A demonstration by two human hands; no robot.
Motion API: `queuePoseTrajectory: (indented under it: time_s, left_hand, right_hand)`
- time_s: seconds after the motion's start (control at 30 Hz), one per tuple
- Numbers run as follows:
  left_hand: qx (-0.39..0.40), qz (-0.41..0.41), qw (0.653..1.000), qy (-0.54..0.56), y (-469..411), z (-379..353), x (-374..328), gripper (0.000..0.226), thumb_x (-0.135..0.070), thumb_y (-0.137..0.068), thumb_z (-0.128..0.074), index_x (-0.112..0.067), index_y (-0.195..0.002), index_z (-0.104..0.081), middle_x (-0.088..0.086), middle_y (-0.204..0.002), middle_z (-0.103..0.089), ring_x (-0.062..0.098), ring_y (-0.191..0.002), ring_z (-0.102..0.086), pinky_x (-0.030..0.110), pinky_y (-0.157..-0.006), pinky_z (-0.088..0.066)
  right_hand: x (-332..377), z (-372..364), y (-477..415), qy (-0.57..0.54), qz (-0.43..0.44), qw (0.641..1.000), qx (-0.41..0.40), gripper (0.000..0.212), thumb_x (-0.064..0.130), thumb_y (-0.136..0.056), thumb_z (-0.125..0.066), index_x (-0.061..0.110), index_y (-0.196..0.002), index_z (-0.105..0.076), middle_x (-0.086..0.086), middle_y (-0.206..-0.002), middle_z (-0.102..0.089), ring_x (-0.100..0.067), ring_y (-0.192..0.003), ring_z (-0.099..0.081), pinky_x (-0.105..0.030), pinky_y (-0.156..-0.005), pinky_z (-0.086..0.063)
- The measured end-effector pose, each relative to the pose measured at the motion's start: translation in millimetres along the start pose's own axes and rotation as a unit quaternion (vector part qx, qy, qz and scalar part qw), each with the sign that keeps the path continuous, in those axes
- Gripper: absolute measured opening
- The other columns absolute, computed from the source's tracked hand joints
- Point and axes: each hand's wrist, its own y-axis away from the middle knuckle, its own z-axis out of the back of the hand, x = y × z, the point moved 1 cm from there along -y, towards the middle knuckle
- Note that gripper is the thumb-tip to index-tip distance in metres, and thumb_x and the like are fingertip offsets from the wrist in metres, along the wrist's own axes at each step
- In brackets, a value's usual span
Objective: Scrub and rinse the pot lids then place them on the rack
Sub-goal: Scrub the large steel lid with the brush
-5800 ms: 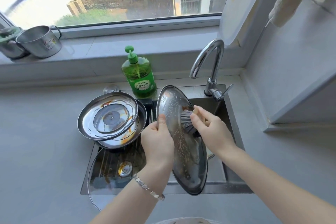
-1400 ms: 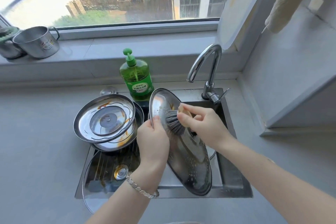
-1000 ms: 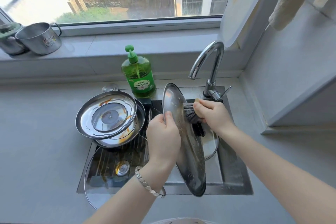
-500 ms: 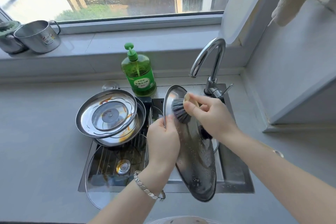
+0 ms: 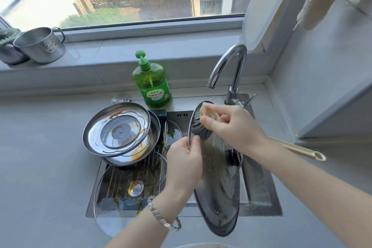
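Over the sink a large steel pot lid stands on edge, its soapy underside turned to the right. My left hand grips its left rim. My right hand holds a dish brush, whose dark bristles press on the lid's upper part; its gold handle sticks out to the right behind my forearm. A stack of dirty lids with orange sauce streaks sits at the sink's back left. A glass lid lies on the wire rack across the sink's left half.
A green dish soap bottle stands behind the sink. The chrome tap arches over the back right corner, with no water running. Steel mugs sit on the windowsill at far left. Grey counter surrounds the sink.
My right hand has moved the brush from the lid's middle up to its upper edge and back. The lid has turned and tilted a little in my left hand.
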Motion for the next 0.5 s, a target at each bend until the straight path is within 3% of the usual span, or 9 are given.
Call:
queuePoseTrajectory:
  time_s: [0.1,0.2,0.27,0.37,0.5]
  left_hand:
    - [0.004,-0.010,1.000,-0.005,-1.1,3.3,-1.0,0.044,-0.021,-0.096,-0.050,0.005,-0.061,-0.041,0.008,-0.053,-0.035,0.018,-0.050,-0.033,0.034,-0.051,-0.028]
    - [0.010,-0.024,0.999,-0.029,3.8,-0.1,-4.7,0.044,-0.020,-0.095,-0.052,0.000,-0.058,-0.038,0.012,-0.052,-0.032,0.020,-0.050,-0.032,0.035,-0.050,-0.028]
    - [0.002,-0.015,1.000,-0.021,2.7,-0.1,-2.0,0.046,-0.021,-0.095,-0.051,0.008,-0.062,-0.041,0.018,-0.053,-0.036,0.023,-0.050,-0.036,0.039,-0.050,-0.031]
    - [-0.021,-0.019,0.999,-0.014,-1.4,6.3,0.1,0.045,-0.021,-0.095,-0.051,0.011,-0.064,-0.042,0.012,-0.053,-0.037,0.020,-0.049,-0.033,0.036,-0.049,-0.028]
    - [-0.008,-0.051,0.998,-0.022,2.4,8.1,-6.3,0.046,-0.019,-0.095,-0.053,0.006,-0.059,-0.039,0.007,-0.050,-0.031,0.017,-0.047,-0.028,0.028,-0.047,-0.023]
  right_hand:
    - [-2.4,3.9,-1.4,-0.004,-0.015,1.000,-0.001,0.039,0.047,-0.084,-0.060,0.038,-0.122,-0.058,0.031,-0.042,-0.043,-0.003,-0.058,-0.040,-0.025,-0.062,-0.037]
    - [-19.3,13.2,-22.3,-0.037,-0.067,0.997,-0.029,0.049,0.059,-0.074,-0.059,0.038,-0.118,-0.062,0.026,-0.060,-0.051,-0.010,-0.081,-0.054,-0.037,-0.087,-0.048]
    - [-11.9,5.1,-17.6,-0.043,-0.056,0.997,-0.031,0.045,0.056,-0.077,-0.060,0.038,-0.118,-0.062,0.025,-0.054,-0.048,-0.007,-0.070,-0.050,-0.029,-0.076,-0.045]
    - [3.6,-5.0,0.9,-0.060,0.003,0.998,0.020,0.038,0.048,-0.083,-0.061,0.040,-0.120,-0.060,0.016,-0.042,-0.041,-0.009,-0.050,-0.036,-0.027,-0.058,-0.033]
    - [-23.3,8.7,-30.9,-0.091,-0.085,0.990,-0.066,0.033,0.048,-0.081,-0.062,0.033,-0.110,-0.067,0.026,-0.061,-0.056,-0.005,-0.071,-0.054,-0.033,-0.077,-0.050]
